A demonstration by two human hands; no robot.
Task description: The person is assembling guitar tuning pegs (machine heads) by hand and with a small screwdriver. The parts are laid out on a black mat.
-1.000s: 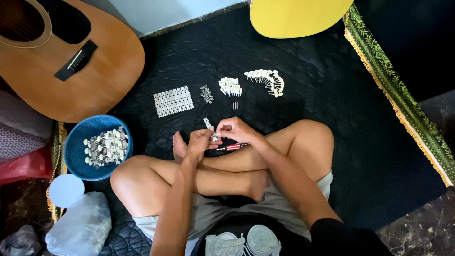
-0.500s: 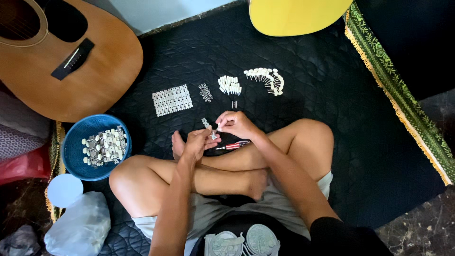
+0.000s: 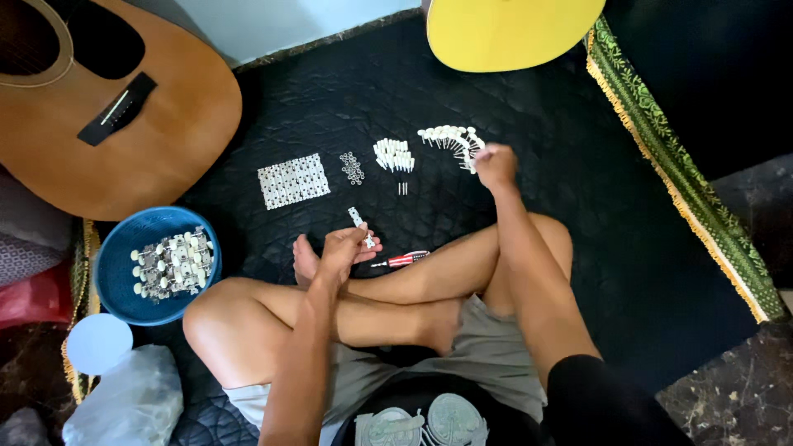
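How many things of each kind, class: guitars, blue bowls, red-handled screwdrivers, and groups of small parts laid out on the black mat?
Guitars: 2 (brown guitar, yellow guitar)
Blue bowl: 1
Screwdriver: 1
Groups of parts on the mat: 4
Total: 8

A black quilted mat [image 3: 529, 165] covered the floor, edged at three o'clock by a green patterned border with gold fringe [image 3: 677, 165]. Dark marbled floor [image 3: 727, 396] showed at five o'clock. A pale blue wall [image 3: 289, 21] ran along twelve o'clock above a speckled skirting strip [image 3: 330, 37]. Daylight was bright and even
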